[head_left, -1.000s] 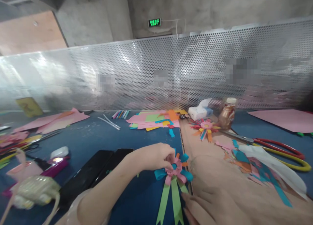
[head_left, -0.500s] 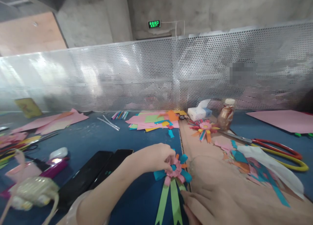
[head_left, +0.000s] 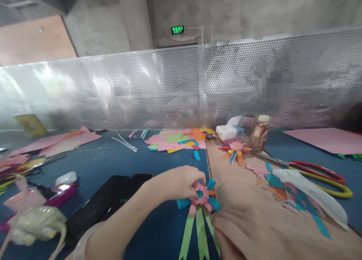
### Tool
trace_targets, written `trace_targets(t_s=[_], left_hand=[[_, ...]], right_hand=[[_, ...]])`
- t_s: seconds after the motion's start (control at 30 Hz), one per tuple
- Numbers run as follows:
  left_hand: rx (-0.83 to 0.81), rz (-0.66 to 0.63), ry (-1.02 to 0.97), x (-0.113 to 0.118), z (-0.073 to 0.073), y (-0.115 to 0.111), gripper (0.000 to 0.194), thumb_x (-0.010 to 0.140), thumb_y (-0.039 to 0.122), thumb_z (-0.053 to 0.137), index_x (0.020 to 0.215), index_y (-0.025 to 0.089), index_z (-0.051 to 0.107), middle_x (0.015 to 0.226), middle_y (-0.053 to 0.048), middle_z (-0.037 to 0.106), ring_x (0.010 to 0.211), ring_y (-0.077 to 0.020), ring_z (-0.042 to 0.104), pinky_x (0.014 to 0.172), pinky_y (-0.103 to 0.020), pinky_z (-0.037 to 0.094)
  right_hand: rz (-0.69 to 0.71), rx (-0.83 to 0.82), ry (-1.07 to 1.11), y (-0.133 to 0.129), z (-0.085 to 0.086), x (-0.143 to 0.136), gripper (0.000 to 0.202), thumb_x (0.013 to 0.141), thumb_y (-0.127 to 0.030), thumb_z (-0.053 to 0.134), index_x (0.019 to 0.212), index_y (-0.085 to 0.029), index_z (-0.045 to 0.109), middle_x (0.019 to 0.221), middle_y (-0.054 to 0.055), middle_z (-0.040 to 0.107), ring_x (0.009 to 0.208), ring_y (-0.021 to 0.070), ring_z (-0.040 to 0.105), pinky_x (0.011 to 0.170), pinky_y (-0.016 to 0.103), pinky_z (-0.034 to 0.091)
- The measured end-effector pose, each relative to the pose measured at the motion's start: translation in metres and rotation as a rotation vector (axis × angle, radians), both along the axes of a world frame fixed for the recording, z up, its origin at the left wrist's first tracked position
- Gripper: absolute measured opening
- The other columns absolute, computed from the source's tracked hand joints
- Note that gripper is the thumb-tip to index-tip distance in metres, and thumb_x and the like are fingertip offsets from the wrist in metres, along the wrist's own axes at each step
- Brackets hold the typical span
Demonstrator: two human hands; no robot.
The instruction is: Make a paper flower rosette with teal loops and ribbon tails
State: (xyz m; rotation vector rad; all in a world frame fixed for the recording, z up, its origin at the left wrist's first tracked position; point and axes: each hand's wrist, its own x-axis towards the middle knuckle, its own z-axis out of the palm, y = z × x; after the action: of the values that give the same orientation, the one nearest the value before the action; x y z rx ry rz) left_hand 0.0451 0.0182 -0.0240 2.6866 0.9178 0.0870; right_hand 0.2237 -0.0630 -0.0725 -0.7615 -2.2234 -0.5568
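Concrete wall [head_left: 243, 15], perforated screen [head_left: 158, 90], blue tabletop [head_left: 127, 161]

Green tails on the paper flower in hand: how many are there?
3: left tail, middle tail, and right tail beside the right hand; more may be hidden.

Rosette [head_left: 197, 204] between phone [head_left: 130, 190] at left and scraps [head_left: 278, 192] on cardboard [head_left: 226, 165] at right, tissue pack [head_left: 228, 132] and bottle [head_left: 259, 135] behind.
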Motion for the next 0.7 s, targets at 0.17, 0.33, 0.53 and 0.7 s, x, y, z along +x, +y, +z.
trace_targets(t_s=[0.17,0.33,0.53,0.7], left_hand=[[0.067,0.064,-0.028,-0.004,0.001,0.001,0.019,0.074,0.023,0.048,0.093,0.02,0.05,0.073,0.001,0.056,0.066,-0.0124,0.051,0.055,-0.02,0.034],[0.066,0.066,0.022,-0.004,-0.002,0.003,0.017,0.075,0.024,0.048,0.091,0.021,0.049,0.072,0.002,0.057,0.067,-0.013,0.052,0.056,-0.02,0.034],[0.022,0.179,0.04,-0.011,0.004,0.003,0.025,0.072,0.038,0.052,0.087,0.02,0.045,0.069,0.001,0.054,0.064,-0.0144,0.05,0.049,-0.021,0.03],[-0.091,0.198,0.121,-0.022,0.002,0.001,0.075,0.037,0.052,0.071,0.098,0.021,0.04,0.085,-0.001,0.049,0.072,-0.0177,0.047,0.053,-0.021,0.034]], right_hand=[[-0.133,-0.204,-0.119,0.015,0.02,0.013,0.021,0.08,-0.033,0.038,0.07,-0.019,0.049,0.065,0.001,0.052,0.059,0.0118,0.053,0.053,0.021,0.038],[-0.151,-0.193,-0.114,0.02,0.023,0.021,0.024,0.079,-0.037,0.039,0.065,-0.019,0.046,0.057,-0.001,0.047,0.048,0.0103,0.047,0.044,0.022,0.033],[-0.017,-0.128,-0.183,0.012,0.018,0.023,0.02,0.079,-0.024,0.041,0.06,-0.02,0.046,0.056,-0.001,0.048,0.053,0.0112,0.048,0.049,0.024,0.035],[0.129,-0.076,-0.256,0.013,0.007,0.021,0.015,0.081,-0.023,0.04,0.08,-0.023,0.055,0.056,-0.002,0.05,0.051,0.0099,0.049,0.049,0.023,0.037]])
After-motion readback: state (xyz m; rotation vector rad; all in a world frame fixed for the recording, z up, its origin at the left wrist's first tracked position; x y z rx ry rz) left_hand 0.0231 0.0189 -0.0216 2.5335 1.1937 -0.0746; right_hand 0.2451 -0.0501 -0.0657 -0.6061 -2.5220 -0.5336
